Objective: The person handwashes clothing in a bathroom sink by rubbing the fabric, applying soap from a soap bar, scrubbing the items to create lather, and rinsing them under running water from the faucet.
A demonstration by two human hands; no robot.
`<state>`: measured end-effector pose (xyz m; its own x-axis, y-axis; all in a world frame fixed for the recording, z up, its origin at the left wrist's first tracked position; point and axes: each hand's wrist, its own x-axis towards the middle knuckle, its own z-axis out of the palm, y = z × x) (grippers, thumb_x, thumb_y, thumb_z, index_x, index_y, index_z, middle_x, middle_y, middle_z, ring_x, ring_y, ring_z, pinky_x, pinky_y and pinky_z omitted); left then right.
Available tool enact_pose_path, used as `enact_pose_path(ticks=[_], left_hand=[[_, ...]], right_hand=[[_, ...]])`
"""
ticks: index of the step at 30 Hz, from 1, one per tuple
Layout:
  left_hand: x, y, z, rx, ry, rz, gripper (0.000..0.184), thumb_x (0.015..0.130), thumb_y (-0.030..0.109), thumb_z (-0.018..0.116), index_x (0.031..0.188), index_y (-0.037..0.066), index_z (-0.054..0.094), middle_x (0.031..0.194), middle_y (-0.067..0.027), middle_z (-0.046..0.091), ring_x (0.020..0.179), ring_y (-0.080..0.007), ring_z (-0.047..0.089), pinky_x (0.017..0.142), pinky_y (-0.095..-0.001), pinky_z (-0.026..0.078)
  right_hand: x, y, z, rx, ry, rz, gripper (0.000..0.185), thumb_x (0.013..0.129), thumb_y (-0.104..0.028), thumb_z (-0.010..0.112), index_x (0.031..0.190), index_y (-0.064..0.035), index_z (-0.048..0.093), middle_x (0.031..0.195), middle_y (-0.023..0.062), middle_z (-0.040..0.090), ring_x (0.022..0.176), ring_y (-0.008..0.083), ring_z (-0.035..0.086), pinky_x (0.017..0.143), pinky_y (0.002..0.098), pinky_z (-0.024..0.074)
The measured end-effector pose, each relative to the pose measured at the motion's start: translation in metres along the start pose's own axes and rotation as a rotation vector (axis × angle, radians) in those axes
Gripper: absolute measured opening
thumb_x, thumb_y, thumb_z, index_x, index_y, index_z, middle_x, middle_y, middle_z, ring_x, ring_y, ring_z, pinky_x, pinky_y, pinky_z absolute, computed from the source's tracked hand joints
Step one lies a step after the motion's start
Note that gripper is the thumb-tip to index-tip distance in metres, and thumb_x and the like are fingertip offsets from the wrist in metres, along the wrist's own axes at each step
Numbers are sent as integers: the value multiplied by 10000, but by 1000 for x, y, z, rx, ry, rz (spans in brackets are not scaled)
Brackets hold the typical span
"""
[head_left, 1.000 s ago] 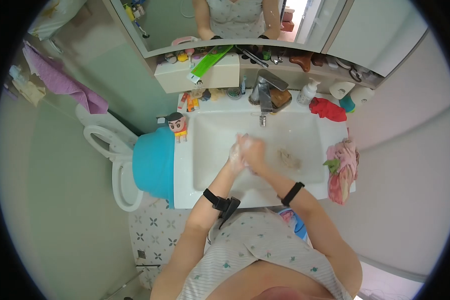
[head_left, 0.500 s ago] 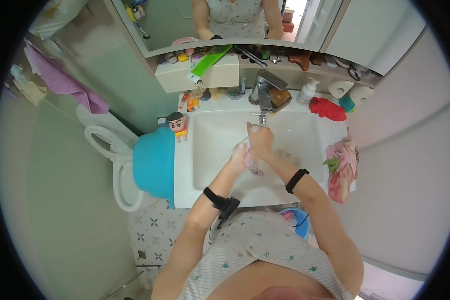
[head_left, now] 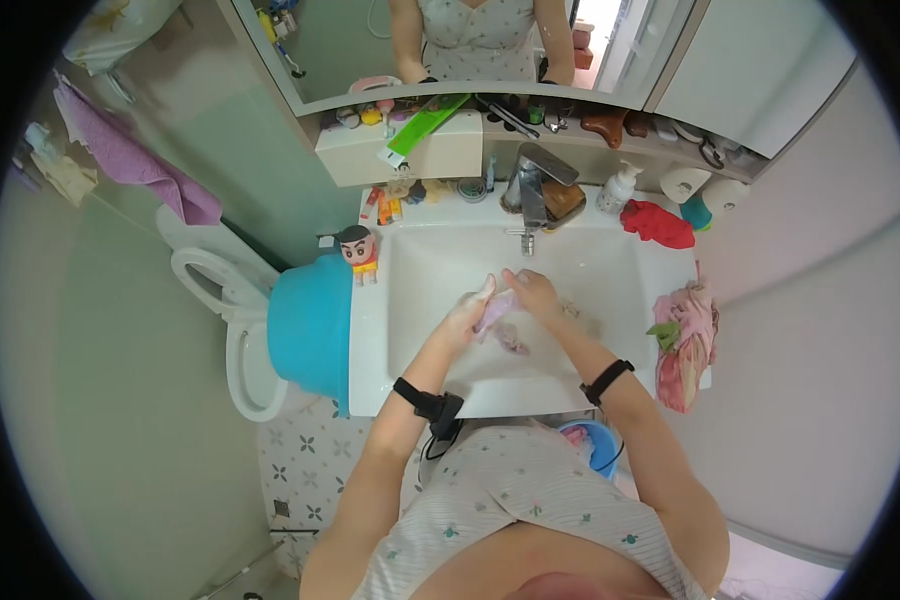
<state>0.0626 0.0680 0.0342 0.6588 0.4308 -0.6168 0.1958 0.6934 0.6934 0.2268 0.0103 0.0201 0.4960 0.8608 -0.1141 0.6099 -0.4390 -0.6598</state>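
Observation:
Over the white sink, my left hand [head_left: 468,312] and my right hand [head_left: 534,294] hold a wet, pale lilac piece of cloth [head_left: 496,312] stretched between them. Its bunched lower end [head_left: 511,341] hangs toward the sink bottom. Whether it is a sock or another small garment I cannot tell. White suds cling to my left fingers. Both hands have their fingers closed on the fabric, thumbs up and slightly apart. The chrome faucet [head_left: 531,205] stands just beyond the hands.
The sink [head_left: 410,380] holds a small crumpled patch [head_left: 573,311] right of my hands. A red cloth [head_left: 658,224], a soap pump bottle [head_left: 618,188] and pink fabric [head_left: 684,345] lie along the right rim. Left are a figurine [head_left: 359,254], a blue basin [head_left: 308,325] and a toilet [head_left: 254,370].
My hands have moved apart and down from the faucet, from pressed together to side by side. The lilac cloth now shows spread between them.

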Motion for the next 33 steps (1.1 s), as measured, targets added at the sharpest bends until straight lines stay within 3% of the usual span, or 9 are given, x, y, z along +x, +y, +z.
enact_pose_path(ticks=[2,6,9,11,13,17,21,26,33], left_hand=[[-13,10,0,42,-107,31,454,841,421,574,1027,7,574,895,-57,612,776,-102,564,645,-249,451],[-20,21,-4,2,-190,126,392,818,281,648,1066,-12,570,943,-53,613,791,-75,554,651,-218,439],[-20,22,-12,-44,-184,115,380,810,257,660,1066,-10,568,936,-36,606,779,-80,548,649,-223,433],[-21,21,-20,-21,-187,104,378,792,265,678,1052,10,576,936,-20,592,794,-92,547,702,-235,432],[-23,20,-23,11,-186,97,376,774,273,694,1038,29,585,939,-8,581,811,-101,547,754,-246,432],[-19,14,-24,113,-165,75,274,821,296,651,947,61,588,792,31,548,659,-30,478,604,-181,403],[-5,6,-21,-107,-102,215,251,841,331,623,893,91,575,770,53,537,651,-24,481,588,-174,408],[-6,9,-7,-111,-4,292,261,857,349,596,894,94,558,772,46,541,672,-29,500,606,-178,426],[1,5,4,-2,160,252,443,823,492,578,950,68,563,787,20,550,695,-69,526,633,-222,458]], right_hand=[[-4,12,-7,687,-281,71,440,798,-429,623,998,-39,586,861,80,634,713,174,577,616,327,459],[-21,-19,-29,726,-507,-243,457,798,-366,644,1132,-77,523,996,20,588,903,116,533,738,280,456],[-22,-24,-20,555,-453,-372,331,797,-303,656,1010,-70,557,879,5,572,793,91,512,705,235,431],[-19,-21,-14,500,-336,-305,262,799,-284,669,821,-64,527,690,-29,474,628,67,420,545,218,359],[-18,-18,-14,592,-328,-217,282,800,-296,667,770,-74,495,663,-43,432,613,60,385,531,221,338],[-20,-25,-19,711,-277,-110,341,807,-341,653,701,-94,444,617,-70,350,582,46,314,495,228,290],[-18,-24,-28,626,-303,-41,321,818,-357,636,743,-78,498,670,-57,428,626,50,380,549,221,335],[-24,-36,-29,948,-479,-17,365,829,-387,617,885,-28,582,889,6,545,821,70,481,723,227,380],[-17,-31,-10,940,-385,91,347,840,-381,594,864,-35,612,800,27,596,702,134,532,635,272,413]])
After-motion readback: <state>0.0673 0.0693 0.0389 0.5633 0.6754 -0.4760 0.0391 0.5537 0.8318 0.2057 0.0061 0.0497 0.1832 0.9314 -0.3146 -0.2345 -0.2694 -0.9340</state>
